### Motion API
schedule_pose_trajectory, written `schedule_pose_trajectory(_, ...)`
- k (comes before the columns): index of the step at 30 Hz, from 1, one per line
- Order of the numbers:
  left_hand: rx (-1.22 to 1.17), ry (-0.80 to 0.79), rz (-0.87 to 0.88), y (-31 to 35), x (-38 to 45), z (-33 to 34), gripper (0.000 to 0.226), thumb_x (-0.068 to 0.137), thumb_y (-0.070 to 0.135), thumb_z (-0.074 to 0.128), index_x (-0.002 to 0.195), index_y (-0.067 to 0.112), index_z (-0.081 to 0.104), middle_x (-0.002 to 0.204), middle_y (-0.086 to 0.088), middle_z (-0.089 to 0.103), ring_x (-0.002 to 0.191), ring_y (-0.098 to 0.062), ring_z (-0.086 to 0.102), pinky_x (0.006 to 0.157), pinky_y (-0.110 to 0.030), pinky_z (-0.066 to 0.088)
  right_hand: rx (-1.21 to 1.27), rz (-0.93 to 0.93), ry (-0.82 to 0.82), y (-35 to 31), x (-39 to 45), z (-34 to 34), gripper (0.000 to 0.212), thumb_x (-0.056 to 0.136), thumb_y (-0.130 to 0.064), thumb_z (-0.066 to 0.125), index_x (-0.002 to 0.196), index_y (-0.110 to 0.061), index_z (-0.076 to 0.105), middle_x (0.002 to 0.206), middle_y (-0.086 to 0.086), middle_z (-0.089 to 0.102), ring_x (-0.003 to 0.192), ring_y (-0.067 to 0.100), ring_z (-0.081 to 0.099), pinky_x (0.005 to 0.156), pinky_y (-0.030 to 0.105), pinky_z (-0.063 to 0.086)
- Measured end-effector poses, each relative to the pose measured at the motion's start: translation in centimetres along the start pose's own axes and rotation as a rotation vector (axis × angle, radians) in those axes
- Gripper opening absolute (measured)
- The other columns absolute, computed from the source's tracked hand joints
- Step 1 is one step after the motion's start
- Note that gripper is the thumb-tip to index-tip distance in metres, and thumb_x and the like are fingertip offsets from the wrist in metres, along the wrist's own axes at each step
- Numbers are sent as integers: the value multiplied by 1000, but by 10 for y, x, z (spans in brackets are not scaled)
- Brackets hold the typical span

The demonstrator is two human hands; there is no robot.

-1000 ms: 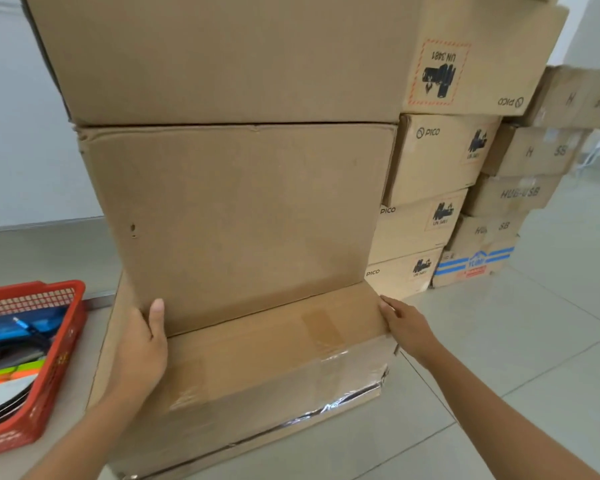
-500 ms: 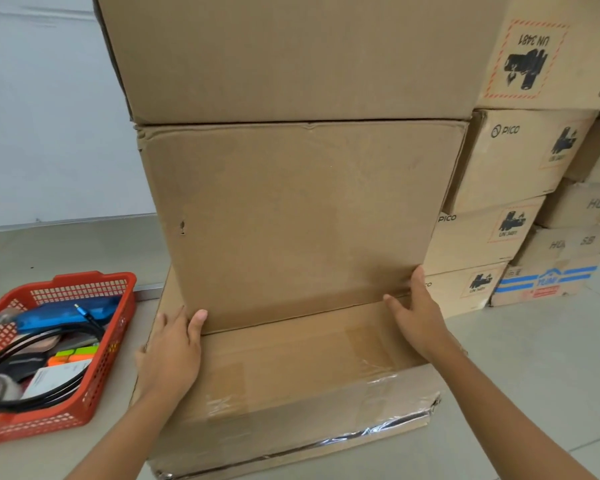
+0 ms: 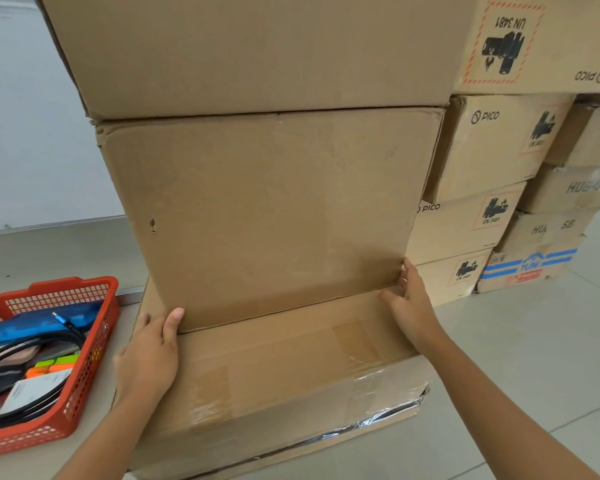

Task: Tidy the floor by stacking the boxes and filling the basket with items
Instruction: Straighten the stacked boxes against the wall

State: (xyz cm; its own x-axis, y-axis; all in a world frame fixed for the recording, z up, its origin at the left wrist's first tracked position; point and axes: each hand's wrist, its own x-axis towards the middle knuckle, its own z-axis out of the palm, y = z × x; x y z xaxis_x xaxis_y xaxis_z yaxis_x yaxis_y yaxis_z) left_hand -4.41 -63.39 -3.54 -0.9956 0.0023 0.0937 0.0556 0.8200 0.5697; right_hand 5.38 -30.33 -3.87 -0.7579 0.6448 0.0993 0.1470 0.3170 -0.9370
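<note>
Head view: left hand (image 3: 146,355) and right hand (image 3: 409,306), fingers flat, press middle box (image 3: 267,216) on bottom box (image 3: 274,375). Stacking step. Next, likely push box back straight.

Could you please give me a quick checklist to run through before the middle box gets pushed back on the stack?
1. Left hand at the middle box's lower left corner: ok.
2. Right hand at its lower right corner: ok.
3. Middle box flush with the bottom box: not ok, the bottom box's top sticks out in front.
4. Top box seated squarely: cannot tell, its top is out of frame.
5. Red basket apart from the stack: ok.
6. Room behind the stack: cannot tell.
</note>
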Motion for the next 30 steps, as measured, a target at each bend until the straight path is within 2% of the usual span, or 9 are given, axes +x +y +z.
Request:
schedule_pose_trajectory(6, -119, 68, -35, -7, 0, 2, 56, 96, 44, 27, 131, 8, 53, 135, -22, 50, 124, -42, 44, 104, -51, 30, -49, -70, -51, 0, -15, -7, 77, 82, 7, 52, 148, -15, 18, 145, 3, 33, 134, 17, 34, 115, 36, 27)
schedule_pose_trajectory(9, -109, 23, -46, -4, -3, -2, 55, 96, 44, 27, 132, 11, 51, 139, -18, 48, 126, -41, 42, 106, -49, 28, -165, -72, -107, 1, -19, -9, 82, 85, 0, 51, 151, -17, 5, 154, 0, 18, 140, 16, 24, 114, 25, 19)
schedule_pose_trajectory(13, 131, -137, -63, -7, -1, 1, 64, 95, 51, 28, 146, 14, 24, 154, -6, 23, 141, -27, 23, 114, -48, 20, -425, -126, -194, -4, -23, -13, 84, 91, -15, 47, 149, -11, -13, 158, 0, 3, 140, 22, 25, 110, 29, 26)
schedule_pose_trajectory(15, 219, -220, -136, -3, -1, 5, 78, 92, 58, 29, 149, 11, 5, 158, -5, 8, 145, -22, 11, 117, -45, 14, -575, -169, -235, -5, -27, -18, 82, 93, -21, 42, 147, -4, -16, 158, 7, -7, 146, 21, 9, 115, 24, 12)
schedule_pose_trajectory(17, 162, -283, -194, 17, -6, 7, 82, 91, 58, 35, 148, 5, 11, 155, -14, 17, 143, -28, 19, 116, -42, 17, -642, -205, -311, -6, -33, -26, 77, 97, -27, 36, 145, 1, -17, 157, 12, -14, 147, 21, -5, 115, 21, -1)
schedule_pose_trajectory(21, 287, -117, 317, 113, -42, -1, 76, 91, 63, 20, 133, 6, 47, 136, -19, 49, 128, -30, 40, 115, -32, 20, -419, -102, -449, -17, -33, -57, 79, 99, -27, 40, 146, -7, -19, 158, 3, -13, 146, 15, -1, 112, 17, 2)
schedule_pose_trajectory(24, 99, -444, 444, 199, -73, 3, 65, 87, 68, 27, 136, 30, 46, 143, 7, 45, 133, -10, 38, 110, -24, 28, -367, -90, -358, -27, -21, -98, 77, 99, -28, 39, 147, -9, -19, 157, -4, -8, 146, 11, 2, 112, 17, 5)
schedule_pose_trajectory(26, -27, -412, 575, 243, -81, 10, 71, 82, 74, 27, 132, 30, 49, 140, 13, 46, 130, -2, 40, 108, -20, 27, -338, -83, -303, -38, -18, -127, 75, 100, -29, 37, 147, -12, -18, 152, -14, -6, 146, 10, 0, 112, 18, 5)
schedule_pose_trajectory(30, -336, -343, 738, 316, -91, 18, 48, 95, 47, 35, 136, 25, 42, 143, 12, 38, 132, -3, 34, 111, -21, 23, -208, -36, -94, -57, -20, -181, 72, 98, -28, 44, 150, -25, -5, 155, -10, 16, 142, 12, 22, 113, 24, 22)
